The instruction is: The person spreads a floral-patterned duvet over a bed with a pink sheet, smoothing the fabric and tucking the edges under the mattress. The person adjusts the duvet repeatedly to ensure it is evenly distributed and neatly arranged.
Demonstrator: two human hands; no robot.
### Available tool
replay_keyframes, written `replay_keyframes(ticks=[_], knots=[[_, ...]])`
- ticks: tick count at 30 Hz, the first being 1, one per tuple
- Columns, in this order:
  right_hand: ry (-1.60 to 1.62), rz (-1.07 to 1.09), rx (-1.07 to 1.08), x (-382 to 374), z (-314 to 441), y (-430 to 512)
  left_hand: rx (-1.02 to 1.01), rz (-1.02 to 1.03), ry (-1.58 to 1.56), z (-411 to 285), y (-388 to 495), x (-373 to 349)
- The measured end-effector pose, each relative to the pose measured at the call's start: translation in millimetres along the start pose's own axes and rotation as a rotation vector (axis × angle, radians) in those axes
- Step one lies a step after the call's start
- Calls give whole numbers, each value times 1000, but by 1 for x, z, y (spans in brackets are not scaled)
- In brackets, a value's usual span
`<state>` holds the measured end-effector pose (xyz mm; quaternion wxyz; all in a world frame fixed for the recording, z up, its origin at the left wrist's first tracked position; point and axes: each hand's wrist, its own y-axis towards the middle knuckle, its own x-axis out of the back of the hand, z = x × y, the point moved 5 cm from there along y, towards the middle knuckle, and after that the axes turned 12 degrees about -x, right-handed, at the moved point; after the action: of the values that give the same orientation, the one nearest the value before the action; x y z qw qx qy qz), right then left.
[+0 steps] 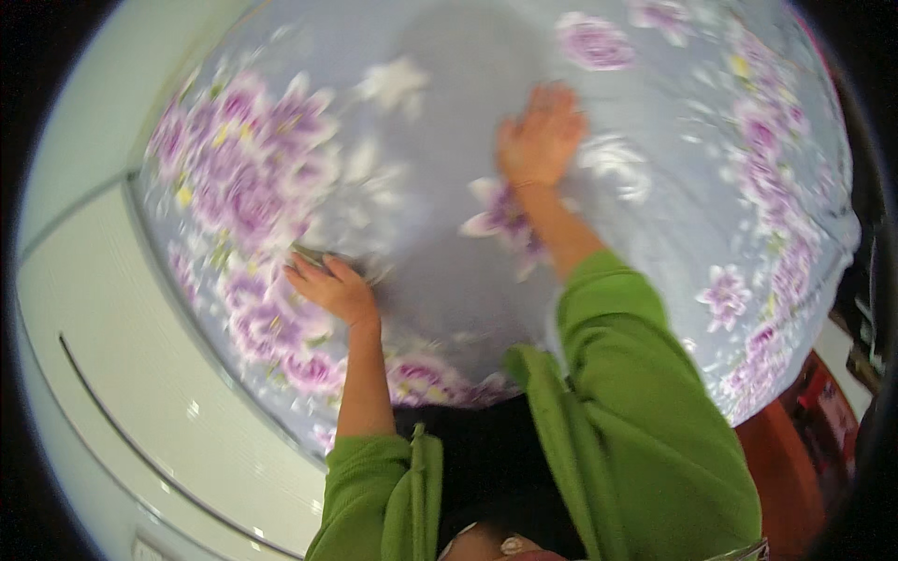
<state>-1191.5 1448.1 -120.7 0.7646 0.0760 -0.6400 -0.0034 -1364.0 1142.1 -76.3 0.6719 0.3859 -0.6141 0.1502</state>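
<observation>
A grey-lilac sheet [456, 294] printed with purple and white flowers spreads over a wide bed in front of me. My right hand [544, 137] rests palm down on its middle, fingers stretched out and blurred. Nothing shows in that hand. Nearer to me on the left, my left hand [333, 287] is over a cluster of printed purple flowers [259, 182]. A thin dark greenish edge shows beside its fingers. Whether that is a held object, part of the print or shadow cannot be made out.
Along the left side of the bed stands a pale glossy panel [154, 365] with a long dark curved strip [133, 428]. The sheet is wrinkled towards its right edge. Beyond that edge, a reddish-brown surface [779, 456] and dark clutter [873, 301] are partly visible.
</observation>
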Motion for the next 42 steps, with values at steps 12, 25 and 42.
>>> replay_keyframes(ticks=[12, 25, 42], knots=[[200, 276, 228, 93, -225, -20, 1364, 735, -1801, -327, 39, -104], [-154, 66, -258, 36, -412, 378, 1501, 765, -1416, -331, 32, -119], [-66, -113, -257, 35, -400, 362, 1378, 643, -1208, -338, 36, -101]])
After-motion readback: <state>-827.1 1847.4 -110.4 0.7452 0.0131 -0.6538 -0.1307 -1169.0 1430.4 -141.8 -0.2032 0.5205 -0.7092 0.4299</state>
